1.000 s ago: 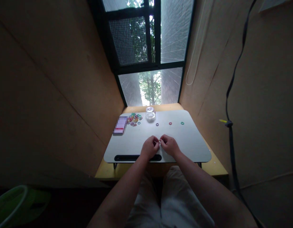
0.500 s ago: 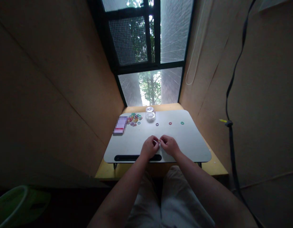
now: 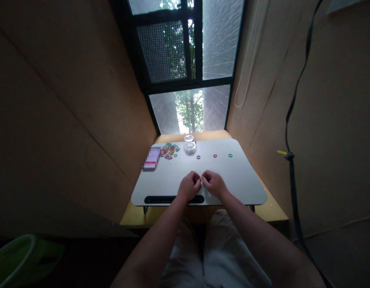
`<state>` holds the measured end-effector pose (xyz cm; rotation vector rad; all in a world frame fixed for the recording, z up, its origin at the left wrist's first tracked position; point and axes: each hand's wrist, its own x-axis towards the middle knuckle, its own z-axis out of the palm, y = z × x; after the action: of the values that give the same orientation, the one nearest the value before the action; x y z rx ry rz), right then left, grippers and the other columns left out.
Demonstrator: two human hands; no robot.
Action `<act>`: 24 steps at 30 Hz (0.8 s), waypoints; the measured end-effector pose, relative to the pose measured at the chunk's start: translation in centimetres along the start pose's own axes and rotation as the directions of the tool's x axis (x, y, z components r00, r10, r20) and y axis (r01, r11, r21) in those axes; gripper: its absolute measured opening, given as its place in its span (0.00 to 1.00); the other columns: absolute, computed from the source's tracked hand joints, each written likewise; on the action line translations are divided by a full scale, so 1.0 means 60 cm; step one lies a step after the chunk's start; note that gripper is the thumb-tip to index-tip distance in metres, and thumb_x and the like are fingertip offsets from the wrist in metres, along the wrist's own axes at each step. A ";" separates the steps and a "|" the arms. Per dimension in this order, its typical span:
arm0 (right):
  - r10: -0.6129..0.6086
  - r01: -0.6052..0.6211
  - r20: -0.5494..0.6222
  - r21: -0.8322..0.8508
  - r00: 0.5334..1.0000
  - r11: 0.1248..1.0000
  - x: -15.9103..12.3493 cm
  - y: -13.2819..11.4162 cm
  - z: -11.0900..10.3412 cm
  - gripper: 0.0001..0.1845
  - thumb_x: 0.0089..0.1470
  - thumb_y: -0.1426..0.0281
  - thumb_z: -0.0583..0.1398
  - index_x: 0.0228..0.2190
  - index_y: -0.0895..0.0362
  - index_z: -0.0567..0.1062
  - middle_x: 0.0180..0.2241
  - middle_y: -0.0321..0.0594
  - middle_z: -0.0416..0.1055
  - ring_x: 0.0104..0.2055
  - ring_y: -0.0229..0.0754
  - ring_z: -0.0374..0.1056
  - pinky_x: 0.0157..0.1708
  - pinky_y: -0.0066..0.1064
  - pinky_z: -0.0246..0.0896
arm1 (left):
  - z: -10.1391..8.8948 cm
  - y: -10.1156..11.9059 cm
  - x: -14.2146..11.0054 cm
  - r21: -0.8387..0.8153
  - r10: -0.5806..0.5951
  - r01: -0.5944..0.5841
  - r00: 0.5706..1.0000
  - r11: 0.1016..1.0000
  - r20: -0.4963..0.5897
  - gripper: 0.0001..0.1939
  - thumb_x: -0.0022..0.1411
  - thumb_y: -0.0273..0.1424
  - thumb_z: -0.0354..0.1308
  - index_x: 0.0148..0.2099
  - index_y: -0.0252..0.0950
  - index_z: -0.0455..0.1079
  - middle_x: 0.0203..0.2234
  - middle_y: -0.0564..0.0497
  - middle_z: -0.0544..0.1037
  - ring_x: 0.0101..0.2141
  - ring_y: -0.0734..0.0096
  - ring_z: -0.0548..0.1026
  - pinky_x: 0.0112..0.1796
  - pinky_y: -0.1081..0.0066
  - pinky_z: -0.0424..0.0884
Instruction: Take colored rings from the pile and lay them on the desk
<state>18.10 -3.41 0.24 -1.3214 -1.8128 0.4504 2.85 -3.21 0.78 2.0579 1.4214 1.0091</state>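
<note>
**Both hands pinching one small bit, low centre of the white board**

My left hand (image 3: pixel 189 185) and right hand (image 3: pixel 214 184) are meeting over the near half of the white board (image 3: pixel 239 180), thumbs and forefingers curling inward. Fingers on both sides are closing together on a small bit (image 3: pixel 201 178) that is sitting right between the fingertips. It's showing a touch of yellow-orange; too tiny to make out its shape. Can't tell whether my other fingertips are touching the board.

Beyond the hands, three loops are lying apart in a rough row: dark ring (image 3: pixel 198 157), then red ring (image 3: pixel 215 156), then green ring (image 3: pixel 230 155) furthest right. Clear jar (image 3: pixel 190 148) is standing near the far edge, behind the dark ring and a little left of it.

Pile of coloured rings (image 3: pixel 170 149) is spreading left of the jar, mixed colours, some overlapping. A blue-grey ring (image 3: pixel 175 155) is lying at its near right side. Pixelated flat item (image 3: pixel 152 159) is resting just left of the pile, at the board's left edge; its details are blurred out.

Black slot (image 3: pixel 161 199) is running along the near edge, my left wrist and forearm partly covering it. The board is standing on a yellow table (image 3: pixel 134 216), window (image 3: pixel 189 110) behind.
</note>
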 end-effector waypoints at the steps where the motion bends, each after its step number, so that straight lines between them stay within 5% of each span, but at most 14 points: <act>1: -0.001 0.001 0.001 0.000 1.000 1.000 0.000 0.000 0.000 0.06 0.50 0.69 0.54 0.25 0.55 0.71 0.21 0.33 0.68 0.23 0.35 0.61 0.25 0.25 0.53 | 0.000 0.000 0.000 -0.005 0.003 -0.003 1.000 1.000 0.000 0.04 0.57 0.32 0.53 0.33 0.37 0.64 0.23 0.56 0.70 0.24 0.76 0.66 0.27 0.74 0.60; 24: 0.011 -0.011 -0.015 -0.017 1.000 1.000 0.001 0.003 0.004 0.06 0.50 0.69 0.55 0.25 0.55 0.71 0.21 0.33 0.68 0.23 0.35 0.61 0.26 0.25 0.54 | 0.001 -0.001 0.000 0.014 0.013 -0.014 0.999 1.000 0.031 0.05 0.57 0.33 0.53 0.31 0.37 0.64 0.23 0.55 0.70 0.24 0.77 0.65 0.27 0.75 0.59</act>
<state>18.05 -3.24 0.00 -1.3431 -1.8015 0.4307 2.86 -3.17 0.67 2.0871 1.4052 0.9709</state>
